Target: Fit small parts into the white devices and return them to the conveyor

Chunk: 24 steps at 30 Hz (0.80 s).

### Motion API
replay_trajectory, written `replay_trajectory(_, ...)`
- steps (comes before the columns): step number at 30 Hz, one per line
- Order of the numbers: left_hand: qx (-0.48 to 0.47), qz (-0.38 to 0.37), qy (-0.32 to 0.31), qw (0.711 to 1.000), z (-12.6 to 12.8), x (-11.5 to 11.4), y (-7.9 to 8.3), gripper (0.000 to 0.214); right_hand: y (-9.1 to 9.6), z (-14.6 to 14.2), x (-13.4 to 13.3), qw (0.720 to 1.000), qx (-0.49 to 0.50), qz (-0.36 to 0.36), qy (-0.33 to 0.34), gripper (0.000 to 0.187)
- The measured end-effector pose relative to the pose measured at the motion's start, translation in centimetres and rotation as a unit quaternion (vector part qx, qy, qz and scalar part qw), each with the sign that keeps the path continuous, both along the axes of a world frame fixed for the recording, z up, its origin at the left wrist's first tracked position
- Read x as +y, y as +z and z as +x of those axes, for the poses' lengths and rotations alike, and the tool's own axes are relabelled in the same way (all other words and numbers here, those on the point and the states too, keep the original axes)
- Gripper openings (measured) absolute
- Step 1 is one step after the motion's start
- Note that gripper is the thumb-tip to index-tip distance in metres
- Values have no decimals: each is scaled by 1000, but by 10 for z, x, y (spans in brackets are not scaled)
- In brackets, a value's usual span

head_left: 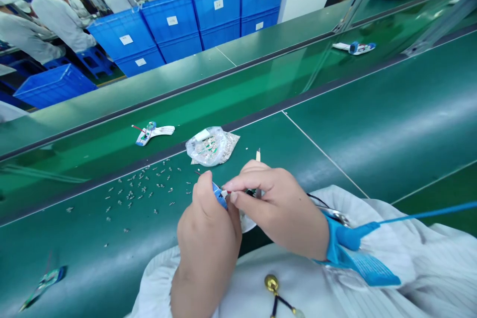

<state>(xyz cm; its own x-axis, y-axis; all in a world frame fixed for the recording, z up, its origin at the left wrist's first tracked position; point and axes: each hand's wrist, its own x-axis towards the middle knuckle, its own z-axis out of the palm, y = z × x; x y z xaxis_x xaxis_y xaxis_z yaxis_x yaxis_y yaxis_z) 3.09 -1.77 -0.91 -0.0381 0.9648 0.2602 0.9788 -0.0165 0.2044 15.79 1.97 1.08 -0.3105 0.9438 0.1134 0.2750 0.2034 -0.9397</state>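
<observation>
Head view: left hand [206,231] and right hand [279,206] held together, wrists apart and bent inward above the green conveyor belt [372,134], both pinching a small blue wired part [219,195] between the fingertips; blue antistatic wrist strap [337,241] circles the right wrist.

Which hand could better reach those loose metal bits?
Probably the left: the left hand sits closer to the metal bits, though it holds the blue piece; the right hand is farther.
</observation>
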Motion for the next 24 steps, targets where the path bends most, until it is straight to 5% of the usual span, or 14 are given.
replay_trajectory(10, 88, 96, -52, 990, -1, -6, -5, 42, 1, 2, -3, 1000, -1, 12, 23, 22)
replay_trajectory(15, 113, 108, -22, 987, 4, -6, -4, 40, 4, 6, -4, 999, -17, 8, 37, 22)
replay_trajectory(20, 86, 66, -28, 994, 1, -3, -5, 39, 5, 6, 1, 997, -29, -46, 57, 24)
replay_trajectory(24, -5, -80, -50, 996, -5, 3, -6, 42, -4, 4, 13, 990, -50, -122, 51, 19)
